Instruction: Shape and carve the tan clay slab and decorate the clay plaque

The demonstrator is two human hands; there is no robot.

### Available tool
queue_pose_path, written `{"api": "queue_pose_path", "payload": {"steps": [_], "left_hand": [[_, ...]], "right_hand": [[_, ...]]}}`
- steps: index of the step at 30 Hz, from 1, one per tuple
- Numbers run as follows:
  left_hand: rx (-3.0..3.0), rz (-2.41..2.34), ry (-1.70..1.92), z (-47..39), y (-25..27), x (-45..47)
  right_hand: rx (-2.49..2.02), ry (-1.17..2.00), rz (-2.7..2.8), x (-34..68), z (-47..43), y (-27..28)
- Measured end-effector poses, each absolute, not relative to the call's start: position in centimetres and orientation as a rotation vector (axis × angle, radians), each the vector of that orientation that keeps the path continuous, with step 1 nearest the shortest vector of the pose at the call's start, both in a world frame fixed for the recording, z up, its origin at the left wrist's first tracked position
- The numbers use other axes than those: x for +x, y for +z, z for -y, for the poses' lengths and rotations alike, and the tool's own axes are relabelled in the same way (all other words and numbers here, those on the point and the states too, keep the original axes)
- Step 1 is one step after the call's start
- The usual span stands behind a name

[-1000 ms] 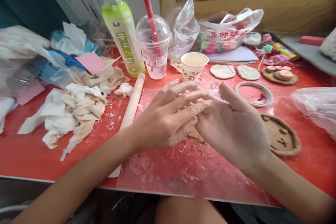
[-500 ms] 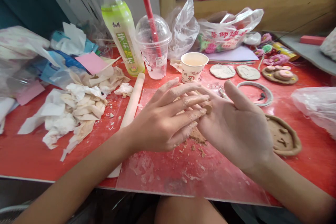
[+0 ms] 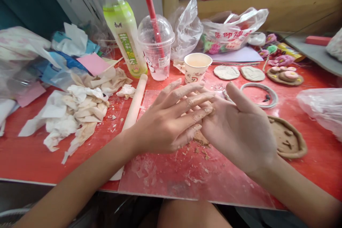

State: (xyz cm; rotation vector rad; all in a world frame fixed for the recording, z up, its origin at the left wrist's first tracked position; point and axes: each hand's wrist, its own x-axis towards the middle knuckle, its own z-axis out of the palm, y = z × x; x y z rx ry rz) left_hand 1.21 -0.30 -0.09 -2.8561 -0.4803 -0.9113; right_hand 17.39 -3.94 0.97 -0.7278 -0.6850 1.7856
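My left hand (image 3: 171, 123) lies palm down with stretched fingers across the fingers and palm of my right hand (image 3: 237, 128). That right hand is open, palm up, thumb apart. A small piece of brown clay (image 3: 212, 112) is pressed between the left fingertips and the right palm, mostly covered. Clay residue coats the fingers. Beneath the hands, brown clay scraps (image 3: 201, 138) lie on a clear sheet (image 3: 160, 174). A flat brown clay piece with a raised rim and face-like marks (image 3: 290, 140) sits beside my right wrist.
A wooden rolling pin (image 3: 135, 103), crumpled tissues (image 3: 77, 108), and a green drink bottle (image 3: 124, 35) are on the left. Behind the hands stand a plastic cup with a red straw (image 3: 157, 50) and a paper cup (image 3: 197, 67). Pale clay discs (image 3: 226, 72) and a grey ring (image 3: 275, 96) lie right.
The left fingers have slid slightly to the right over the right palm, covering more of the clay piece. My right hand has shifted a little left.
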Motion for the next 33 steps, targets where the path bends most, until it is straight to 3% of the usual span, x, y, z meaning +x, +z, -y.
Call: {"api": "queue_pose_path", "payload": {"steps": [10, 18, 33], "left_hand": [[-2.788, 0.499, -1.017, 0.26, -0.01, 1.01], [-2.868, 0.488, -0.861, 0.23, -0.07, 1.25], [-2.762, 0.591, -0.917, 0.05, -0.56, 1.41]], "right_hand": [[-0.887, 1.624, 0.882, 17.54, 3.97, 0.85], [-0.831, 1.694, 0.858, 17.48, 4.05, 0.83], [-0.901, 1.682, 0.904, 17.38, 3.95, 0.84]]}}
